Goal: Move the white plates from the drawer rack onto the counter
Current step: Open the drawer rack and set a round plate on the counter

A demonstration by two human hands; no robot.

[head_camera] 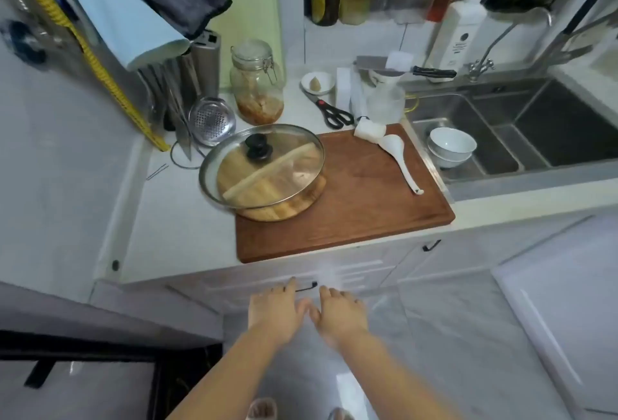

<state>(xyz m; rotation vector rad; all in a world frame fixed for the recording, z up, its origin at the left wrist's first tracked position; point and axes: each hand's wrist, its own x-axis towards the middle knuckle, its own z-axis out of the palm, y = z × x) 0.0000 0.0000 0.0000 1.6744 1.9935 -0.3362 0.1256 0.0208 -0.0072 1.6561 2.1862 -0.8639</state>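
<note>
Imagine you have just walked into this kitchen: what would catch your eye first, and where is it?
The glass lid with its black knob, resting on a round wooden piece at the left end of the brown cutting board, draws the eye first. To the right, white bowls sit stacked in the steel sink. Below the counter, the left hand and right hand reach side by side toward a black drawer handle.
</note>
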